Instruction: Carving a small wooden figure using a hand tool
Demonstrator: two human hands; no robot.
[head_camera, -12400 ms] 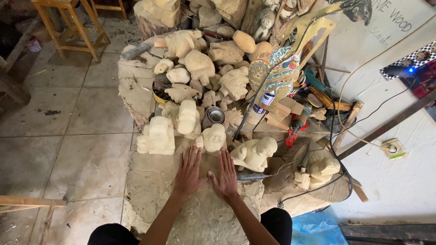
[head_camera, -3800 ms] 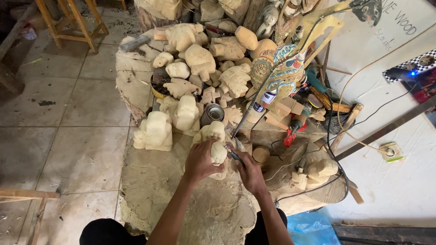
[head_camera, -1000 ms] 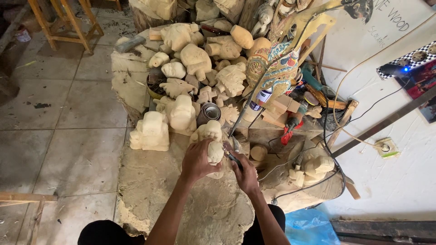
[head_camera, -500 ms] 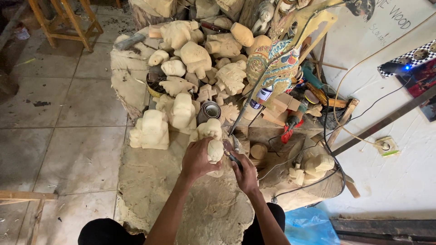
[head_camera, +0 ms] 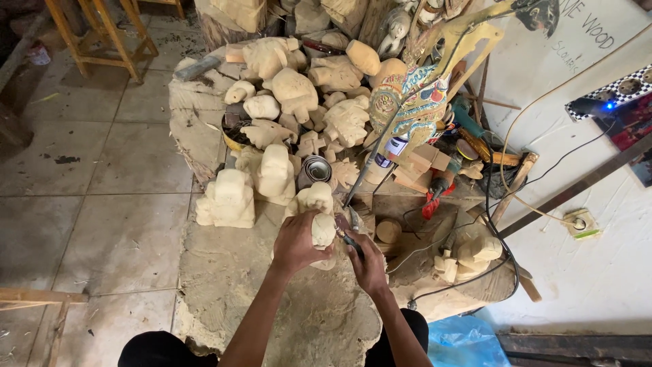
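Pale, dusty wood fills the middle of the frame: a wide slab workbench point(head_camera: 224, 285) piled at its upper end with unfinished carved figures point(head_camera: 299, 88). A painted flat puppet point(head_camera: 407, 112) leans upper right of centre. Just below centre stands a small pale carving point(head_camera: 318, 207); the left hand point(head_camera: 295, 241) wraps closed around it. Touching from the right, the right hand point(head_camera: 369, 261) grips a dark-handled carving tool point(head_camera: 350, 238).
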